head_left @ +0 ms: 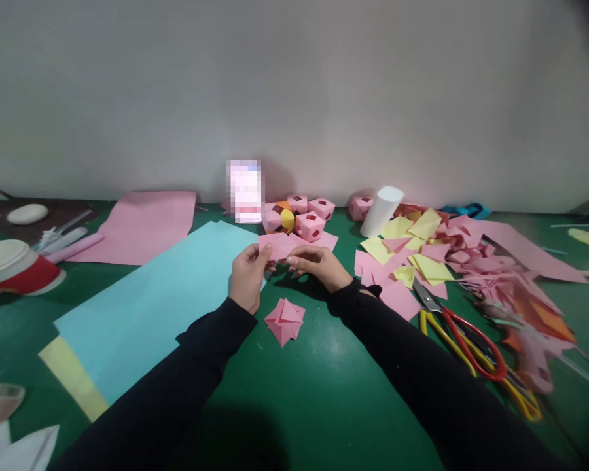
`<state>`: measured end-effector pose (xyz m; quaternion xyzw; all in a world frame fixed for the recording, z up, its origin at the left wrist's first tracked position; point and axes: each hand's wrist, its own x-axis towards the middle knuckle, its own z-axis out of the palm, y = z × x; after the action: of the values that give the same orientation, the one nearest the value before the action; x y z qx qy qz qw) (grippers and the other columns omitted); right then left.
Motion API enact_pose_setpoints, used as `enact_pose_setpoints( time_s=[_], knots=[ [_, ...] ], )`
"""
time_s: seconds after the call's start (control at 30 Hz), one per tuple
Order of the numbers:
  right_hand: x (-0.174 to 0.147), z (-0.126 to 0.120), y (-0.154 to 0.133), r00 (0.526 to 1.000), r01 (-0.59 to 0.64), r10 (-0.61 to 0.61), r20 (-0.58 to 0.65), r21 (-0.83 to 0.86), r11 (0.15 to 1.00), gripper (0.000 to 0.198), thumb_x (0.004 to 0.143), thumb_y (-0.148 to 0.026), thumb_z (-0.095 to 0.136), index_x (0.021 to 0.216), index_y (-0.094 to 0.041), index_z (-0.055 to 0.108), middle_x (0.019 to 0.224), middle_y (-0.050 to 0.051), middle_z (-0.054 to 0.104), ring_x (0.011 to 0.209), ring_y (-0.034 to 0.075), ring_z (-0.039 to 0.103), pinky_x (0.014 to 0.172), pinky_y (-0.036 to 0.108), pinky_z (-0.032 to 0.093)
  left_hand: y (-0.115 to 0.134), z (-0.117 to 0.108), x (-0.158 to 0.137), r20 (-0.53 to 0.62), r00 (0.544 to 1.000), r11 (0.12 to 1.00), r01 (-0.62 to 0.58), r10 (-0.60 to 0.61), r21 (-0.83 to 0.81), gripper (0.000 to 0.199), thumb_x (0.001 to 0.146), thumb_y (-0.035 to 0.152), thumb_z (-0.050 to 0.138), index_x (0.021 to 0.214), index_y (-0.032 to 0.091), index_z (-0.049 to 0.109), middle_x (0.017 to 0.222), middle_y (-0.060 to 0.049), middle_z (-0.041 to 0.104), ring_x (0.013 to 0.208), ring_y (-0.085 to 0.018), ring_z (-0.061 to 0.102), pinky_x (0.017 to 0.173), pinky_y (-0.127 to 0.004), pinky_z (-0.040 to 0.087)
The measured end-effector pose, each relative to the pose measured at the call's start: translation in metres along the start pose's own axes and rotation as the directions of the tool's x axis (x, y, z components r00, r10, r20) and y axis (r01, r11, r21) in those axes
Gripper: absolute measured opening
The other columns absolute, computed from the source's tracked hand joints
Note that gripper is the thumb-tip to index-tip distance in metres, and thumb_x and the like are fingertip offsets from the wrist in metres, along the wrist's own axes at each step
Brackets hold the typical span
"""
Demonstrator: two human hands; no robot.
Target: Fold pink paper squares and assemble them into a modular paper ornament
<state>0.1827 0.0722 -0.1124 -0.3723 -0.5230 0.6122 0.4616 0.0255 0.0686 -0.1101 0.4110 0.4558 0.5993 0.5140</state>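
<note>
A piece of pink paper (281, 244) is held up between my two hands over the green table. My left hand (248, 275) pinches its left end between thumb and fingers. At the right end, the fingers of my right hand (321, 263) close on its lower edge. Nearer to me, below the hands, lies a folded pink paper piece (285, 322) with pointed corners. Just behind the hands sit several folded pink paper shapes (310, 225) with dark openings, and a small yellow one (287, 220) among them.
Large light blue sheets (167, 294) lie to the left, with a pink sheet (147, 229) behind. A lit phone (246, 190) leans on the wall. At right are a white paper roll (381, 212), yellow and pink scraps (425, 226), red-handled scissors (471, 333) and a pink glue gun (533, 356).
</note>
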Motion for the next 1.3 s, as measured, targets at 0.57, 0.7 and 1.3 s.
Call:
enact_pose_setpoints(
  time_s=[0.57,0.7,1.3],
  knots=[
    [0.0043,-0.0076,0.0106,0.999,-0.004,0.011,-0.051,0.123,0.992,0.034,0.061,-0.048,0.084,0.072,-0.017,0.073,0.069,0.001,0.068,0.063,0.01,0.061,0.065,0.025,0.051,0.0077,0.0001,-0.0032,0.129,0.99,0.998,0.059,-0.061,0.025,0.034,0.066,0.042,0.08,0.065,0.016,0.06,0.063,0.003,0.055,0.055,-0.008,0.047,0.054,-0.02,0.041],
    [0.0028,-0.0054,0.0076,1.0,0.01,-0.009,-0.026,0.038,0.999,0.036,0.063,-0.05,0.081,0.072,-0.016,0.072,0.068,0.001,0.068,0.063,0.011,0.061,0.066,0.024,0.052,0.0072,0.0,-0.0034,0.148,0.988,0.998,0.033,-0.041,0.055,0.033,0.068,0.044,0.078,0.064,0.016,0.06,0.061,0.002,0.056,0.055,-0.01,0.048,0.054,-0.022,0.041],
    [0.0063,-0.0057,0.0098,0.999,-0.013,0.016,-0.036,0.084,0.996,0.04,0.062,-0.053,0.081,0.074,-0.017,0.068,0.069,0.0,0.066,0.066,0.01,0.062,0.068,0.024,0.051,0.0013,0.0007,-0.0025,0.124,0.992,0.997,0.003,-0.013,0.082,0.034,0.069,0.046,0.077,0.076,0.015,0.066,0.069,0.0,0.063,0.059,-0.011,0.053,0.058,-0.022,0.045]
  ],
)
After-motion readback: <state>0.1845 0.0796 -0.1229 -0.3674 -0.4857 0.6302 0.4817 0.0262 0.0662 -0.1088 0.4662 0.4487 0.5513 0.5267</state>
